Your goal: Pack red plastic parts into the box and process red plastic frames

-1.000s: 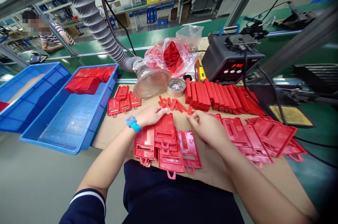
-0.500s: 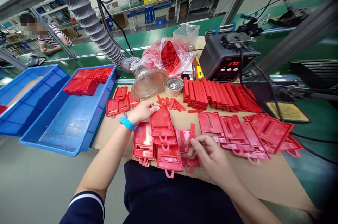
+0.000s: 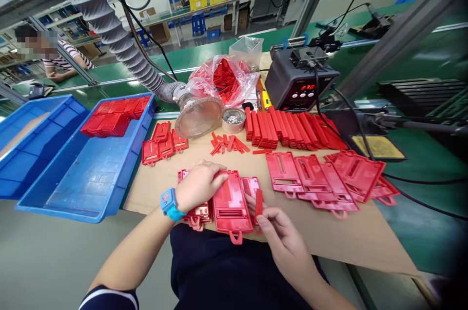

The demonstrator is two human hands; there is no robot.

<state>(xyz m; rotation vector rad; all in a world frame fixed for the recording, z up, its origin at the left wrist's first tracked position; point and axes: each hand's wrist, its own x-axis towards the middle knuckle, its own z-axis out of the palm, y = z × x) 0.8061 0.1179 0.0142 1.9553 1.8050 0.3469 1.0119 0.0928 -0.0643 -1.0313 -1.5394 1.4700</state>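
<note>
My left hand (image 3: 203, 184), with a blue watch on its wrist, grips the upper left edge of a red plastic panel (image 3: 234, 198) that has slots and a loop at its lower end. Part of its fingers is hidden. Between the thumb and fingers of my right hand (image 3: 285, 239) is a small flat red strip (image 3: 259, 202), held upright just right of that panel. More red panels lie beneath and on both sides, partly covered by my hands. Loose red strips (image 3: 229, 144) are scattered on the cardboard beyond.
Blue bins (image 3: 120, 193) stand on the left, one with stacked red parts. A fume duct hood (image 3: 199, 117), a round tin (image 3: 234, 120), a bag of red strips (image 3: 224, 78) and a soldering station (image 3: 302, 83) line the back. Red panels (image 3: 285, 173) spread rightward. Someone sits far left.
My left hand has brought the panel down nearer me, over the other panels. My right hand has moved slightly lower with the strip. The whole view has shifted a little.
</note>
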